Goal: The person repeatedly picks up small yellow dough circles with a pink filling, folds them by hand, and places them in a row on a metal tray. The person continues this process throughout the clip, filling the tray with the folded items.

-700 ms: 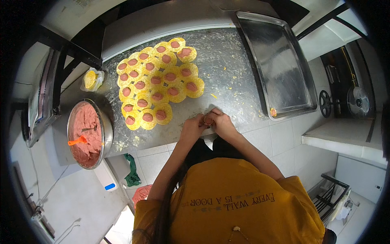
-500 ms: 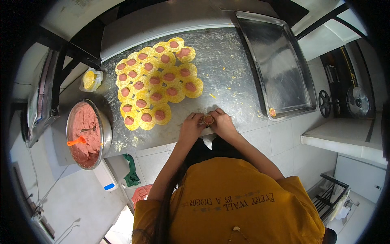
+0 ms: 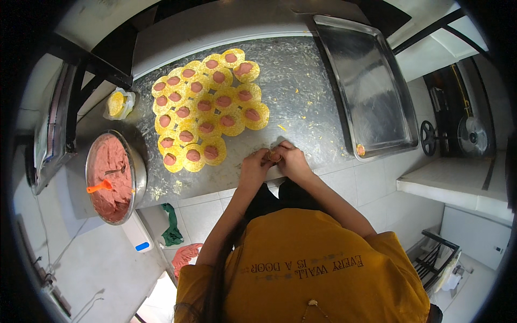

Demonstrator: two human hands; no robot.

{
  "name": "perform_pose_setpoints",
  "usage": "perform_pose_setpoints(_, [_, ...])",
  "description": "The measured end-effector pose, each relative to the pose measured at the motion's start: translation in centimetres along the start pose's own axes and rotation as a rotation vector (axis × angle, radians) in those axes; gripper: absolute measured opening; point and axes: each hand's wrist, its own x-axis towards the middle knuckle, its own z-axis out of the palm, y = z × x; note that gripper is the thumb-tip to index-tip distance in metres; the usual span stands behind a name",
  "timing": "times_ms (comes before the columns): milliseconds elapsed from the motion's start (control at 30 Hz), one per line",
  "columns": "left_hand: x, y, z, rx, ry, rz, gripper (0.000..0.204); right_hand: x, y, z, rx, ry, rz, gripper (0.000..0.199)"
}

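Between my fingers, above the front edge of the metal table [image 3: 307, 91], is a small dumpling [image 3: 274, 156] with a yellow wrapper around pink filling. My left hand [image 3: 255, 166] pinches its left side, and my right hand [image 3: 293, 161] grips the other side; the fingers hide part of it. To the left, several round yellow wrappers [image 3: 231, 127] lie overlapping in rows, each with a lump of pink filling [image 3: 206, 127] on it. A finished-looking dumpling [image 3: 360, 149] sits in the near corner of the large metal tray [image 3: 413, 121].
A steel bowl [image 3: 141, 175] of pink filling, with an orange-handled utensil [image 3: 99, 186] in it, stands at the table's left end. Behind it a plastic bag [image 3: 128, 105] holds more yellow wrappers. Yellow scraps [image 3: 281, 127] and flour dust the tabletop. A green cloth [image 3: 172, 226] hangs below left.
My fingers have closed further over the dumpling, covering more of its filling. Both hands stay at about the same place by the table edge.
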Motion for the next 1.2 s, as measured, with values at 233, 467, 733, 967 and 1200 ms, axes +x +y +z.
perform_pose_setpoints(233, [0.7,0.7,-0.6,0.004,-0.023,-0.098,0.030,1.3,0.8,-0.5,-0.099,-0.122,-0.060,0.026])
perform_pose_setpoints(467, [-2.6,-0.6,-3.7,-0.001,0.096,-0.168,0.017,1.1,-1.7,-2.4,-0.183,-0.097,-0.001,0.042])
perform_pose_setpoints(733, [-6.3,-5.0,-7.8,0.118,0.541,-0.313,0.010,-0.1,-0.4,-0.8,-0.206,-0.163,-0.090,0.038])
perform_pose_setpoints(967, [-4.8,-5.4,-7.5,0.442,0.667,-0.382,0.018,-3.5,4.0,-16.4,-0.111,0.298,0.105,0.029])
perform_pose_setpoints(1200, [-3.6,-5.8,-7.0,0.605,0.678,-0.351,0.019,-7.7,14.5,-22.2,-0.230,0.079,0.321,0.028])
